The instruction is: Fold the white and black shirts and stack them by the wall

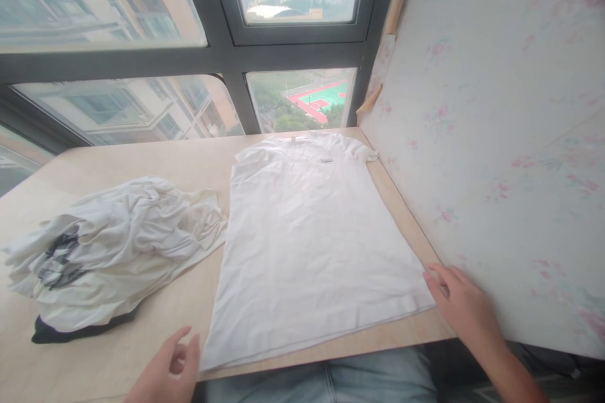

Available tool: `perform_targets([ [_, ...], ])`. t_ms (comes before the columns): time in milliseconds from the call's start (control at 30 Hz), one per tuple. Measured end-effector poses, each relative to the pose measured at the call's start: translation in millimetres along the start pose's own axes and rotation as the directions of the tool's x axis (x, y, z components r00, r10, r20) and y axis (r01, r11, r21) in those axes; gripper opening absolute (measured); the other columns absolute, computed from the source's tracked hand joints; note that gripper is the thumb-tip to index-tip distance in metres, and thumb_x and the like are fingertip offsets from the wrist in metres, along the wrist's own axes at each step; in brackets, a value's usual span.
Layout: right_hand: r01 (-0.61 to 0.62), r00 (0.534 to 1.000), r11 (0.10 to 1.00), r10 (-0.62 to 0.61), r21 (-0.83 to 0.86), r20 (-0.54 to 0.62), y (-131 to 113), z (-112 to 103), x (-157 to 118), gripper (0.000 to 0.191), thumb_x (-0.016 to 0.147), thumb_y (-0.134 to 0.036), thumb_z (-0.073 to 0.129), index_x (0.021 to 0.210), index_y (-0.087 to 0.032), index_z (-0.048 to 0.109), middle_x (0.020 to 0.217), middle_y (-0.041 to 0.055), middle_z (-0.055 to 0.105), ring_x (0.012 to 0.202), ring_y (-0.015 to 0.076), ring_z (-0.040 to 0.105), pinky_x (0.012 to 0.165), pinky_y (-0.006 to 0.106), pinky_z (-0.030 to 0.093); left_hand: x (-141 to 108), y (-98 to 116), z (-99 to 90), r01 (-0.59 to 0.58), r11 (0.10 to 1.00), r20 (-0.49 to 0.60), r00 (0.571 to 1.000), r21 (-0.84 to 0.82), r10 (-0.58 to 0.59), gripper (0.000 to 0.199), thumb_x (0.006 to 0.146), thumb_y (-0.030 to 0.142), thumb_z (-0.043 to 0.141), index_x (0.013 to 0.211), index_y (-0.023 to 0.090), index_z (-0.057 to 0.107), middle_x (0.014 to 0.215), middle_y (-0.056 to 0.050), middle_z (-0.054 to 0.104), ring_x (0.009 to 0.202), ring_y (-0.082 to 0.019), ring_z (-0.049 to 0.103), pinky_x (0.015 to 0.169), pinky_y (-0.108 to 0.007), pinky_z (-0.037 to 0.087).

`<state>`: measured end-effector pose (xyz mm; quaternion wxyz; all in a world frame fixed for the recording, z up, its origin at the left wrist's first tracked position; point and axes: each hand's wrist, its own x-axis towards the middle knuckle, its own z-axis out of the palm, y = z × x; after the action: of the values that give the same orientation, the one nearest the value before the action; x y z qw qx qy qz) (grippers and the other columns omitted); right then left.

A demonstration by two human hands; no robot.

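Two hem corners of the white T-shirt (pixel 312 233), flat on the surface (pixel 182 302), want gentle, even smoothing, the left hand (pixel 165 368) loosely open, the right hand (pixel 466 302) at the edge, its hold unclear.

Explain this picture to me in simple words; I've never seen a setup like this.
There is no machine here: these are a person's bare hands. The single picture comes from a camera worn on that person's head, looking forward and down.

On the pale wooden surface, a white T-shirt lies spread out, its collar toward the window and its hem toward the person. To its left is a crumpled pile of whitish cloth, with a grey patterned part and a black edge showing.

The left hand is beside the shirt's left hem corner, fingers loosely curved, apparently holding nothing. The right hand is at the right hem corner; whether it grips the fabric, I can't tell.
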<state>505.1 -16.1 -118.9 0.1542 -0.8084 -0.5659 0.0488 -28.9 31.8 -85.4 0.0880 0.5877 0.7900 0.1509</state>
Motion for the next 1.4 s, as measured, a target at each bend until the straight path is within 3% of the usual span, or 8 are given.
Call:
perform_targets([
  [100, 0.238, 0.967, 0.968, -0.228, 0.084, -0.111, -60.1, 15.2, 20.2, 0.038, 0.1, -0.038, 0.038, 0.114, -0.015, 0.065, 0.112, 0.0132, 0.068, 0.106, 0.0263, 0.062, 0.094, 0.042, 0.051, 3.8, 57.1, 20.9, -0.276, 0.96, -0.035, 0.961, -0.037, 0.275, 0.036, 0.09, 0.046, 0.046, 0.109, 0.025, 0.068, 0.109, -0.008, 0.073, 0.1, -0.026, 0.069, 0.089, -0.038, 0.053],
  [200, 0.498, 0.867, 0.86, -0.491, 0.113, -0.089, -136.2, 40.8, 35.8, 0.038, 0.099, -0.023, 0.039, 0.129, -0.017, 0.061, 0.14, 0.0131, 0.056, 0.131, 0.0257, 0.049, 0.109, 0.043, 0.042, 10.1, 129.7, 52.9, -0.613, 0.79, -0.011, 0.79, -0.007, 0.613, 0.036, 0.094, 0.032, 0.044, 0.119, 0.022, 0.067, 0.131, -0.01, 0.066, 0.121, -0.028, 0.06, 0.101, -0.043, 0.047],
  [300, 0.597, 0.8, 0.797, -0.6, 0.087, 0.005, -187.6, 64.8, 45.1, 0.046, 0.096, -0.02, 0.043, 0.141, -0.02, 0.053, 0.156, 0.0094, 0.04, 0.146, 0.0288, 0.032, 0.116, 0.05, 0.032, 20.5, 176.4, 82.1, -0.675, 0.732, 0.05, 0.737, 0.089, 0.674, 0.046, 0.094, 0.03, 0.045, 0.138, 0.025, 0.057, 0.152, -0.009, 0.047, 0.14, -0.033, 0.043, 0.113, -0.056, 0.032],
  [467, 0.521, 0.853, 0.854, -0.519, -0.024, 0.05, -160.2, 77.6, 53.7, 0.05, 0.099, -0.036, 0.044, 0.145, -0.017, 0.048, 0.157, 0.0125, 0.038, 0.146, 0.0308, 0.031, 0.117, 0.053, 0.029, 33.4, 145.6, 98.9, -0.613, 0.761, 0.079, 0.787, 0.211, 0.612, 0.059, 0.095, 0.047, 0.045, 0.147, 0.019, 0.046, 0.159, -0.013, 0.035, 0.145, -0.036, 0.033, 0.115, -0.059, 0.026],
  [700, 0.335, 0.935, 0.928, -0.349, -0.163, -0.07, -71.8, 61.7, 58.2, 0.049, 0.099, -0.041, 0.043, 0.135, -0.01, 0.055, 0.147, 0.0175, 0.049, 0.137, 0.0339, 0.041, 0.112, 0.051, 0.037, 34.8, 66.1, 69.1, -0.535, 0.795, 0.007, 0.831, 0.286, 0.557, 0.057, 0.095, 0.046, 0.044, 0.141, 0.013, 0.05, 0.151, -0.018, 0.046, 0.138, -0.037, 0.042, 0.11, -0.056, 0.036],
  [1033, 0.659, 0.744, 0.743, -0.666, 0.117, 0.045, -218.6, 90.0, 154.6, 0.042, 0.094, -0.028, 0.05, 0.134, -0.017, 0.057, 0.149, 0.0126, 0.047, 0.138, 0.027, 0.04, 0.114, 0.043, 0.034, 123.1, 207.0, 90.2, -0.764, 0.643, 0.169, 0.641, 0.05, 0.749, 0.038, 0.093, 0.03, 0.05, 0.129, 0.023, 0.057, 0.141, -0.01, 0.055, 0.132, -0.026, 0.049, 0.111, -0.047, 0.037],
  [1167, 0.61, 0.785, 0.787, -0.616, 0.092, 0.061, -225.5, 110.9, 215.7, 0.039, 0.091, -0.024, 0.053, 0.13, -0.021, 0.06, 0.143, 0.0082, 0.054, 0.132, 0.0228, 0.045, 0.113, 0.039, 0.034, 183.3, 224.4, 110.2, -0.726, 0.681, 0.163, 0.686, 0.096, 0.709, 0.04, 0.091, 0.027, 0.051, 0.13, 0.024, 0.057, 0.143, -0.009, 0.054, 0.129, -0.025, 0.05, 0.109, -0.043, 0.037],
  [1400, 0.346, 0.937, 0.937, -0.344, 0.035, -0.065, -192.1, 118.5, 307.9, 0.033, 0.086, -0.014, 0.049, 0.114, -0.014, 0.068, 0.122, 0.017, 0.063, 0.112, 0.0306, 0.054, 0.096, 0.043, 0.042, 297.1, 186.7, 93.7, -0.453, 0.86, 0.043, 0.889, 0.236, 0.457, 0.033, 0.089, 0.026, 0.047, 0.116, 0.015, 0.062, 0.123, -0.02, 0.059, 0.116, -0.035, 0.054, 0.095, -0.049, 0.042],
])
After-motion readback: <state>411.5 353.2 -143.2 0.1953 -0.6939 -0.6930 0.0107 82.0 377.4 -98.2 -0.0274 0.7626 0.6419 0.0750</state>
